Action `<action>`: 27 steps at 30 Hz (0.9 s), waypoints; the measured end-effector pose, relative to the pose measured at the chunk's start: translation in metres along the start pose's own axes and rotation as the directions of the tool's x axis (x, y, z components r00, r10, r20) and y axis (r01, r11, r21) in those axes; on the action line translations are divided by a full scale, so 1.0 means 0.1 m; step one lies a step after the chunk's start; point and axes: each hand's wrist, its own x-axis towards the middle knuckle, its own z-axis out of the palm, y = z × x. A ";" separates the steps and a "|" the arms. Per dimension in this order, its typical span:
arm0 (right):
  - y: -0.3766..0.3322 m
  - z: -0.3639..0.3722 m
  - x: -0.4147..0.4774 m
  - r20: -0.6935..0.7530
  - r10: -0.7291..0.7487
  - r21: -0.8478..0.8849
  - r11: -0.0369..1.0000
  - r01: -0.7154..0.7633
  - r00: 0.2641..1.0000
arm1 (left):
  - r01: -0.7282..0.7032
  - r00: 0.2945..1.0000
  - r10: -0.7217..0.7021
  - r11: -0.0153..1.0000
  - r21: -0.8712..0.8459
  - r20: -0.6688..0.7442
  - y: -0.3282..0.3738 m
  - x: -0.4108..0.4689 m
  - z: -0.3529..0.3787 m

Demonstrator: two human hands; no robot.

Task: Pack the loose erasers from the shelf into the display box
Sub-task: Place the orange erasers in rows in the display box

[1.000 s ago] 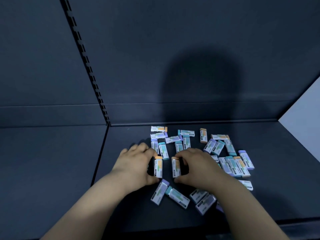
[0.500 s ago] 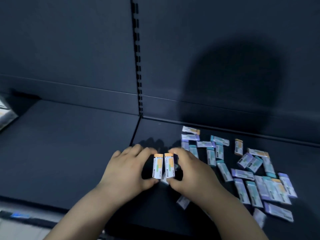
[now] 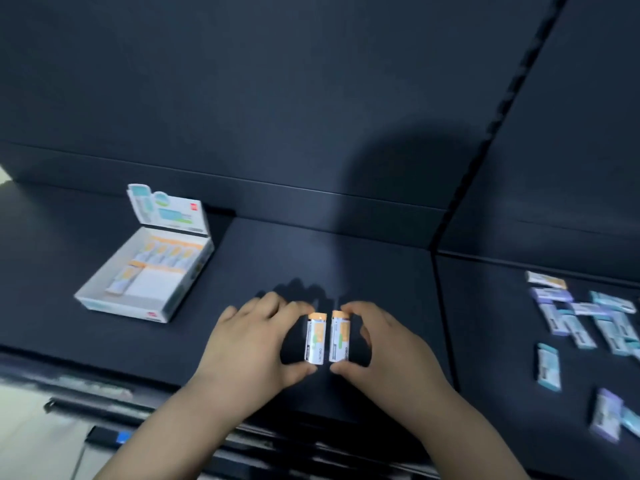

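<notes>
My left hand (image 3: pixel 252 344) pinches an orange-capped eraser (image 3: pixel 316 338) end to end between thumb and fingers. My right hand (image 3: pixel 384 344) pinches a second orange-capped eraser (image 3: pixel 340 338) the same way, and the two erasers stand side by side above the dark shelf. The white display box (image 3: pixel 100 299) sits on the shelf to the left with its lid flap up; a row of orange erasers fills its back part and one more lies along its left side. Several loose blue and purple erasers (image 3: pixel 588 320) lie scattered on the shelf at the right.
A vertical slotted shelf post (image 3: pixel 491 126) divides the left shelf bay from the right one. The shelf's front edge (image 3: pixel 138 372) runs below my wrists, with a pale floor and a dark bar with a blue label (image 3: pixel 110 436) beneath.
Both hands lifted an orange eraser each out of the pile and carried them left into the neighbouring bay. The view swung left, bringing the display box into sight.
</notes>
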 end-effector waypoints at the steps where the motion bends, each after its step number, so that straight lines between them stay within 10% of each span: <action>1: -0.08 0.04 0.02 0.005 -0.003 0.001 1.000 0.003 1.000 | 0.005 1.000 -0.005 1.000 0.003 0.001 -0.08 -0.03 -0.03; 20: -1.37 0.59 0.95 0.023 -0.081 -0.024 0.996 0.081 0.996 | 0.234 0.972 -0.231 0.970 0.066 -0.052 -2.05 -0.16 -0.65; 27: -1.98 1.02 1.40 0.013 0.007 -0.141 0.990 -0.006 1.000 | 0.074 0.981 -0.084 0.995 0.061 0.176 -2.68 0.10 -0.73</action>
